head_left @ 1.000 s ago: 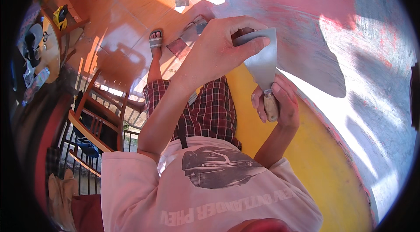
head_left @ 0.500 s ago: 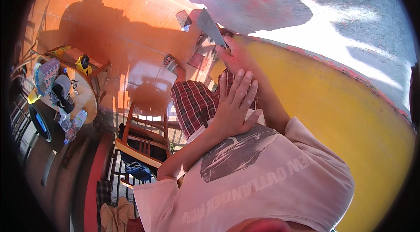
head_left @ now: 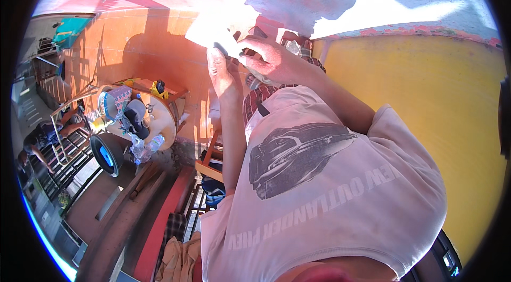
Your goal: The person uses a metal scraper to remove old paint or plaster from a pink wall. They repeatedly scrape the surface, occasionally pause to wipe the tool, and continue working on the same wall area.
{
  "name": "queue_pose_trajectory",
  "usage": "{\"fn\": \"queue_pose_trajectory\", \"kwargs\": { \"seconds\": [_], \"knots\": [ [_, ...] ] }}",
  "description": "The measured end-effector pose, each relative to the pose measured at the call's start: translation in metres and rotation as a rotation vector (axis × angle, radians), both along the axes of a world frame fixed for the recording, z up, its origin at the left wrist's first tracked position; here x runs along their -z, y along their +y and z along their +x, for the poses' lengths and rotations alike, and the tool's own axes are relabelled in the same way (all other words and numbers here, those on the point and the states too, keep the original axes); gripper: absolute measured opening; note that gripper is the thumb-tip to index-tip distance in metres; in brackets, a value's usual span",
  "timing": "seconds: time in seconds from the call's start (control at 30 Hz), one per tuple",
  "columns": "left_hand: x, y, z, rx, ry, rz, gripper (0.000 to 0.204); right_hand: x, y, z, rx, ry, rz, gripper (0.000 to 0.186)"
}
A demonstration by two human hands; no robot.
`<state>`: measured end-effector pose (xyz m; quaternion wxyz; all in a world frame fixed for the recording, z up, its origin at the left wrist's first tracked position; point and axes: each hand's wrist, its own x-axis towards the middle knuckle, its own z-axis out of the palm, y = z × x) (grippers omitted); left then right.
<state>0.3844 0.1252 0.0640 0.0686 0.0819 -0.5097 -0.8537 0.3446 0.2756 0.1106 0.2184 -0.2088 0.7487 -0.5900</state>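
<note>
From where I stand, the orange floor point(head_left: 181, 40) spreads just beyond the round table point(head_left: 161, 121), and a big yellow painted surface point(head_left: 410, 96) fills the side well to the table's right. Above it, also to the right of the table, a wall point(head_left: 426, 10) patchy with pink and blue catches hard sunlight.

The person in the pale T-shirt point(head_left: 346, 191), a dark car printed on its front, is to the right of the table too. A round dark tub point(head_left: 101, 157) sits just to the table's lower left, and a wooden chair point(head_left: 208, 171) is near its lower right.

Both hands are up, to the upper right of the table. The right hand point(head_left: 271, 57) is curled around the near end of a scraper point(head_left: 208, 31), holding it; the handle is hidden. The left hand point(head_left: 223, 73) touches the blade from below, but in this glare I can't tell how tight its grip is. The scraper's flat blade points away from the right hand, toward the table's side, washed nearly white.

On the table lie a grey cap point(head_left: 137, 110), a clear bottle point(head_left: 155, 143) and little dark scissors point(head_left: 149, 107).
</note>
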Motion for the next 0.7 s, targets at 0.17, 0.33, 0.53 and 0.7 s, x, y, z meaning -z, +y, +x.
{"fn": "queue_pose_trajectory", "kwargs": {
  "seconds": [0.17, 0.33, 0.53, 0.7],
  "knots": [
    [-0.029, -0.012, 0.004, -0.343, 0.097, -0.324, 0.038, -0.001, 0.020, -0.009, -0.039, 0.359, 0.130, 0.039],
    [-0.039, 0.000, 0.028, -0.028, 0.170, -0.600, 0.035, 0.020, 0.022, -0.025, 0.172, 0.640, 0.532, 0.060],
    [-0.073, 0.026, 0.046, 0.223, 0.263, -0.707, 0.030, 0.036, 0.019, -0.036, 0.328, 0.753, 0.776, 0.069],
    [-0.095, 0.049, 0.069, 0.449, 0.135, -0.886, 0.040, 0.026, 0.021, -0.036, 0.342, 0.757, 0.903, 0.069]
  ]
}}
